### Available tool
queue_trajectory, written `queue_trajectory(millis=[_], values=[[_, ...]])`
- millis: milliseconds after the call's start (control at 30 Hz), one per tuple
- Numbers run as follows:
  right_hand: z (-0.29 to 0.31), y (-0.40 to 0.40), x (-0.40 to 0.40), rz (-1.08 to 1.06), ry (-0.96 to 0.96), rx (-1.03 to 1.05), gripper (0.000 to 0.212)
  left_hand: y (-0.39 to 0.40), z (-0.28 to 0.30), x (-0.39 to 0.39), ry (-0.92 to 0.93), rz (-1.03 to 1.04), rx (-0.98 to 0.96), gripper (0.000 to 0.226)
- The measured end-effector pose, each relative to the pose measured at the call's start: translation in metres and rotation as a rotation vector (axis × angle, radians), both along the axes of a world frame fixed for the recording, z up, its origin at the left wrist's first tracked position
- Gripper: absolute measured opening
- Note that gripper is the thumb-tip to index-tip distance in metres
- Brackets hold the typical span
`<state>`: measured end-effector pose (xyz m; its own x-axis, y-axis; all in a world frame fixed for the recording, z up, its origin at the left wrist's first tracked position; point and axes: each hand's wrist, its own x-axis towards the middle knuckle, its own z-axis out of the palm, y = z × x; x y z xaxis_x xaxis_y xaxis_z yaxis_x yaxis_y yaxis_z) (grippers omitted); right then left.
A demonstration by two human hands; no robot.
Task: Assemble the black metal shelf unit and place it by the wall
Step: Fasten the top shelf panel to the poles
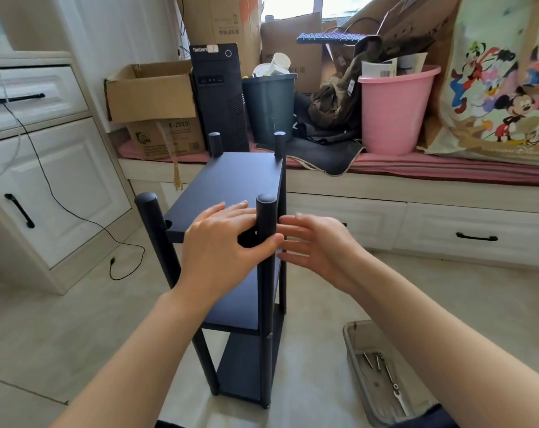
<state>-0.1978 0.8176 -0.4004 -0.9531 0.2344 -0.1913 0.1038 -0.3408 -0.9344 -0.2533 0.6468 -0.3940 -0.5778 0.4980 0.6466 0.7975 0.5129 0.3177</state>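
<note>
The black shelf unit stands upright on the floor before the window bench. The left hand lies flat on its top board, thumb against the near-right post; the right hand hangs open just right of that post, gripping nothing. Best to press the board down level while seating this corner.

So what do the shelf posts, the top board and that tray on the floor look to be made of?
Posts: matte black round tube, probably painted metal. Top board: flat, smooth matte black with a thin edge; metal or laminate, can't tell. Tray: translucent grey, likely plastic.
</note>
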Motion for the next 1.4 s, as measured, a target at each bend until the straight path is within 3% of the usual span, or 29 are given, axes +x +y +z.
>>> queue_trajectory(millis=[67,200,667,867,1167,1400], values=[[0.007,-0.006,-0.013,0.022,0.004,-0.166,0.039,0.000,0.001,-0.002,0.003,-0.002,0.007,0.037],[0.013,-0.019,-0.034,-0.025,0.032,-0.265,0.041,-0.002,0.001,-0.004,0.025,-0.025,0.012,0.039],[0.004,-0.011,-0.037,0.004,0.088,-0.278,0.036,-0.003,-0.012,-0.001,0.129,0.043,-0.047,0.050],[-0.010,0.030,-0.018,-0.012,0.022,-0.236,0.027,0.017,-0.020,-0.005,0.208,0.074,0.013,0.041],[-0.137,0.131,0.061,-0.126,-0.334,0.055,0.019,0.059,-0.027,0.003,0.347,0.151,0.200,0.034],[-0.264,0.154,0.107,0.022,-0.605,0.451,0.014,0.092,-0.031,0.021,0.372,0.115,0.248,0.031]])
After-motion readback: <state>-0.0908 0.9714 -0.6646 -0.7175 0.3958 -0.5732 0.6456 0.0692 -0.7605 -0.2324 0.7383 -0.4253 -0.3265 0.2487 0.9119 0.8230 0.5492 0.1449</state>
